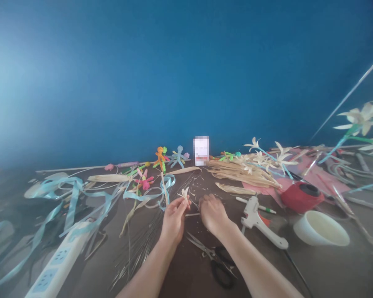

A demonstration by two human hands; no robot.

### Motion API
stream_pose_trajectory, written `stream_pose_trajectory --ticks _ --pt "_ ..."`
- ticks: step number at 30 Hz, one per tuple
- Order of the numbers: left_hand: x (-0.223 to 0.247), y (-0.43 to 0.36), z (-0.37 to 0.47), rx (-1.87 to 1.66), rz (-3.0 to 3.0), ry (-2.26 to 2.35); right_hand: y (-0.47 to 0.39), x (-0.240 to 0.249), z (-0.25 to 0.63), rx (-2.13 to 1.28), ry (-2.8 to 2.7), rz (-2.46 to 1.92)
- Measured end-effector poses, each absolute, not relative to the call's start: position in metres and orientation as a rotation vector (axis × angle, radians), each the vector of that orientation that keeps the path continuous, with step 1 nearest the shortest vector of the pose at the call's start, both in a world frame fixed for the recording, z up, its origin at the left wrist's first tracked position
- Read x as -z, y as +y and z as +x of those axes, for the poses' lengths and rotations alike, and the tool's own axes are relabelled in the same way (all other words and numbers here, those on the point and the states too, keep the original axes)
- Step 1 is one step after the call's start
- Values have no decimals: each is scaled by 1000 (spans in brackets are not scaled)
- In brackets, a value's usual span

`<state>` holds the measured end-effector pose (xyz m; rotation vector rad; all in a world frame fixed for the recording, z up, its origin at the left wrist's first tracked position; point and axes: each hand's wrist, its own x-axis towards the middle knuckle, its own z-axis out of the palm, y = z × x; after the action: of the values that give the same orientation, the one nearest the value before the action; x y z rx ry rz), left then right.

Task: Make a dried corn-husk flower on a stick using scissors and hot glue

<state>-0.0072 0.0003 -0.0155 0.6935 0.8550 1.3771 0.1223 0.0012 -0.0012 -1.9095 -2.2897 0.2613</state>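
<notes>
My left hand [175, 215] pinches a small cream-white husk flower [185, 193] between thumb and fingers, its petals pointing up. Just to the right, my right hand [211, 213] hangs low over the dark table with its fingers curled down; what they hold, if anything, is hidden. A thin pale strip [192, 214] lies between the two hands. Black-handled scissors [217, 258] rest partly open below my hands, partly behind the right forearm. Dry corn husks [245, 174] are spread beyond my right hand.
Right: white glue gun [261, 223], white cup [321, 228], red tape holder [301, 196], husk flowers on blue stems [282, 155]. Left: power strip [60, 256], light-blue ribbon [71, 194], thin wires [139, 244]. Colourful pipe-cleaner figures [161, 158] stand by the blue wall [186, 74].
</notes>
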Motion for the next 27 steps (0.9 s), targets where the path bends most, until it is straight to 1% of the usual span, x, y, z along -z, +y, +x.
stream_pose_trajectory --ticks 4,9,11,15,19,22,27 --pt "14 -1 -7 -1356 685 834 -2 5 119 -205 -2289 -1896" --pt "12 -1 -7 -1341 658 818 -8 5 133 -171 -2040 -1781" --pt "10 -1 -6 -1334 621 824 -12 2 138 -270 -1920 -1665" --pt "9 0 -6 -1310 579 791 -20 -7 137 -603 -1737 -1488" --pt "11 1 -8 -1289 536 751 -29 -13 126 -813 -1618 -1325" --pt "12 2 -10 -1256 492 725 -32 -14 120 -883 -1569 -1277" --pt "11 4 -11 -1218 432 696 -31 -13 118 -897 -1521 -1317"
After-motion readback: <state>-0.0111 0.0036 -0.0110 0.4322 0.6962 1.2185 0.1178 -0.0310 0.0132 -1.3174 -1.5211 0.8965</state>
